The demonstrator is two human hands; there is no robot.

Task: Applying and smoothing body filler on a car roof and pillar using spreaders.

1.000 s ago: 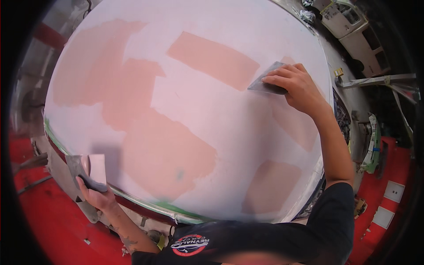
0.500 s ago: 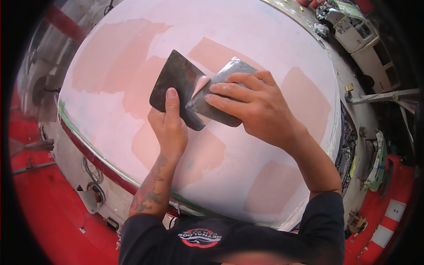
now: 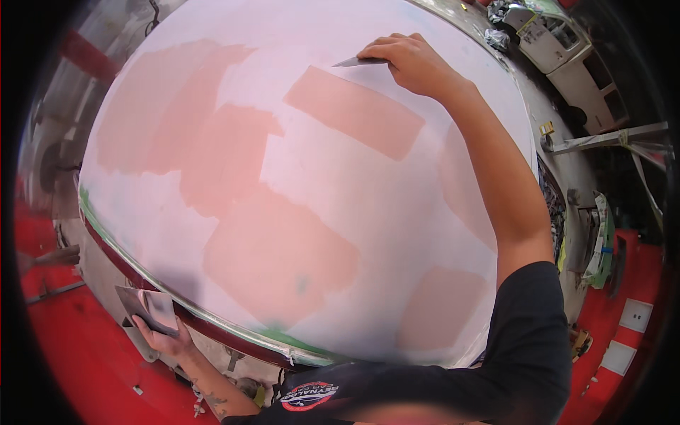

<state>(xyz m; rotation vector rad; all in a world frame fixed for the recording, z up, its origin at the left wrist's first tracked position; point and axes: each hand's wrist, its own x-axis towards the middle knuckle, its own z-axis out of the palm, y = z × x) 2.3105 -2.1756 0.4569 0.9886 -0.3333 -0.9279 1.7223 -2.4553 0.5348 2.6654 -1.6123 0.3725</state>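
Observation:
A large whitish-pink car body panel point(image 3: 425, 191) lies before me, marked with several darker pink patches of body filler point(image 3: 354, 112). Over its far part, my right hand point(image 3: 419, 65) grips a thin metal filler spreader point(image 3: 360, 61), seen nearly edge-on just beyond the far edge of a rectangular patch. Whether its blade touches the panel, I cannot tell. Low at the left, beyond the panel's rim, my left hand point(image 3: 166, 341) is closed on a second flat metal spreader point(image 3: 134, 303). Some pink filler point(image 3: 145, 297) sits on that plate.
Green and dark red edging point(image 3: 205, 320) runs along the panel's near left rim. A pale vehicle cab point(image 3: 567, 57) stands at the far right, with a metal stand point(image 3: 609, 139) below it. Red flooring point(image 3: 78, 340) shows at the left.
My hands have parted from over the panel's middle. The right carried its spreader up to the far side; the left took its plate down and left past the rim.

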